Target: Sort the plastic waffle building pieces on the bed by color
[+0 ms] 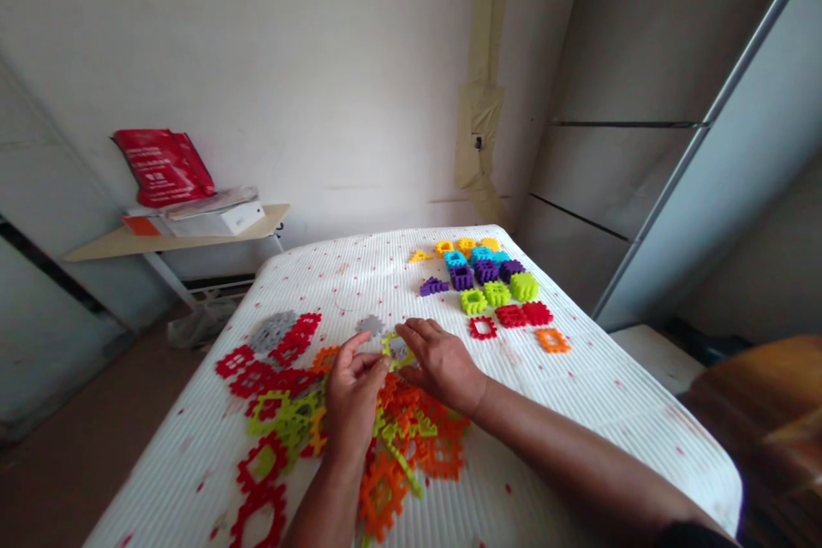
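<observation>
Between my hands is a yellow-green interlocking square (387, 341) with notched edges and an open middle. My left hand (353, 381) is closed, with thumb and fingertips pinched at the square's left edge. From the other side my right hand (443, 366) grips it, fingers over the top and thumb below; its right edge is hidden. A grey notched piece (371, 325) lies just beyond the left fingertips. Under and in front of both hands spreads a loose pile of orange pieces (384, 497), lime green pieces (292, 428) and red pieces (260, 378).
Sorted rows stand at the back right: yellow pieces (466, 246), blue pieces (455, 259), purple pieces (461, 277), lime stacks (473, 301) and red stacks (511, 316). One orange square (553, 341) lies nearer. Grey pieces (273, 331) lie at left on the white quilted cover (616, 411).
</observation>
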Demonstrator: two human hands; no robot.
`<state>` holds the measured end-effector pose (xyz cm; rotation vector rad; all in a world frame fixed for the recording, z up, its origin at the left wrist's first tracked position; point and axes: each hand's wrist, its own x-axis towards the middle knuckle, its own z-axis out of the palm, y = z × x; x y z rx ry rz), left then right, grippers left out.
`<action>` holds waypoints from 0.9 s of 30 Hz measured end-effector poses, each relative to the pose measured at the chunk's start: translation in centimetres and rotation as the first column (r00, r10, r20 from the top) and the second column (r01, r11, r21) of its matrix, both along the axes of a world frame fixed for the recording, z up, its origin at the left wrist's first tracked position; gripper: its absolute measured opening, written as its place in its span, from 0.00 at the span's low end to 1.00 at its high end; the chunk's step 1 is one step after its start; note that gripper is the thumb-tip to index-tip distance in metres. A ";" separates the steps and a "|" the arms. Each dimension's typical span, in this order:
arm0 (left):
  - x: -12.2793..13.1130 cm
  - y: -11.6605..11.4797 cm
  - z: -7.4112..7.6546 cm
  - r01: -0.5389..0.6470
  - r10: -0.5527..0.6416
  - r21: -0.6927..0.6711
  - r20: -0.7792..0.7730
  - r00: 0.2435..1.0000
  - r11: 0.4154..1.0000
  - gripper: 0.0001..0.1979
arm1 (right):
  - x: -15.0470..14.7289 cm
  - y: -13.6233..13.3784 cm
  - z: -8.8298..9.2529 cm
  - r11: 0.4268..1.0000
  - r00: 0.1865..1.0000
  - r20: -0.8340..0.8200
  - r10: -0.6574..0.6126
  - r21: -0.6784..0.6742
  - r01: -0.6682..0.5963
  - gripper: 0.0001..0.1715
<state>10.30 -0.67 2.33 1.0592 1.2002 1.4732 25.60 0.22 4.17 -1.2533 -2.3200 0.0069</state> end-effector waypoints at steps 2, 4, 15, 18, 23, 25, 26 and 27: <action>0.1 0.0 0.0 0.009 -0.009 0.006 -0.009 1.000 1.000 0.28 | 0.2 0.0 0.1 1.000 1.000 -0.001 0.007 -0.002 -0.007 0.33; 0.3 -0.1 -0.1 0.016 -0.016 0.009 -0.012 1.000 1.000 0.28 | 0.4 -0.2 0.3 1.000 1.000 0.003 0.020 -0.004 -0.020 0.32; 0.1 0.2 -0.3 -0.071 0.077 0.079 -0.067 0.995 0.994 0.26 | 5.9 2.7 2.0 0.997 0.998 0.048 -0.040 -0.071 0.043 0.26; -0.4 0.4 -0.3 -0.122 0.130 0.105 -0.076 0.989 0.987 0.25 | 9.8 5.4 2.8 0.968 0.968 0.156 -0.196 -0.127 0.217 0.26; -0.5 0.6 -0.5 -0.116 0.131 0.127 -0.116 0.985 0.985 0.22 | 13.5 8.6 2.5 0.927 0.907 0.327 -0.266 -0.171 0.334 0.27; -0.5 0.6 -0.5 -0.115 0.132 0.133 -0.125 0.983 0.984 0.21 | 13.9 9.3 1.9 0.923 0.895 0.357 -0.268 -0.172 0.345 0.27; -0.5 0.6 -0.5 -0.114 0.132 0.134 -0.129 0.983 0.984 0.21 | 14.0 9.6 1.6 0.922 0.893 0.362 -0.267 -0.173 0.346 0.27; -0.5 0.6 -0.5 -0.114 0.132 0.137 -0.132 0.982 0.984 0.21 | 14.1 9.8 1.4 0.922 0.893 0.363 -0.265 -0.175 0.345 0.27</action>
